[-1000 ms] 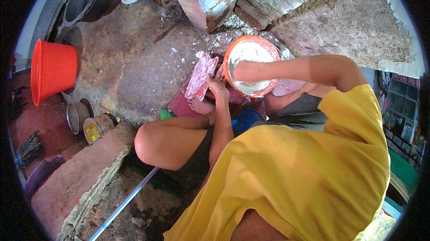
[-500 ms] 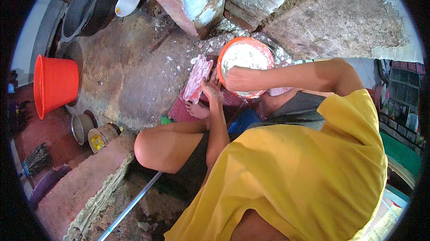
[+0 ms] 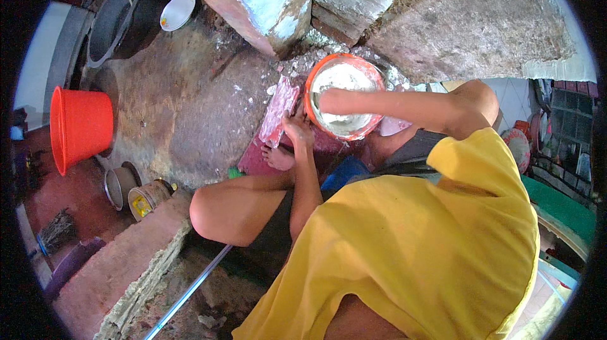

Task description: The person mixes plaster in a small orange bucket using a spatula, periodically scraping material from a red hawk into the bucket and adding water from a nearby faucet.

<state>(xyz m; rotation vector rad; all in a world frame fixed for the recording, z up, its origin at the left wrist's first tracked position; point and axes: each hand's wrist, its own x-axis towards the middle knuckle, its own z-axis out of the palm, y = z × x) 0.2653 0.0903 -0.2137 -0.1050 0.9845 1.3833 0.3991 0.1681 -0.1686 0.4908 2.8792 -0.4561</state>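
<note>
A round orange bucket (image 3: 308,95) stands in front of me, with wet white plaster (image 3: 344,77) in it. My right hand (image 3: 333,101) is down inside the bucket, curled as if closed; its fingertips and whatever they hold are hidden. My left hand (image 3: 297,129) is at the bucket's near left side, fingers stretched along its outer wall, thumb apart. Just left of that hand lies a narrow pinkish board (image 3: 279,109) smeared with white plaster. White crumbs (image 3: 272,90) lie around the board and bucket.
A plastered wall corner (image 3: 278,18) rises beyond the bucket. To the left are a red tub (image 3: 82,126), a metal pot (image 3: 120,185), a paint pail (image 3: 147,200) and a white bowl (image 3: 177,11). A metal rod (image 3: 190,292) lies by my left knee.
My right hand has shifted slightly up and inward within the bucket, and more grey inner wall shows below it. My left hand stays at the bucket's side. The view has tilted slightly.
</note>
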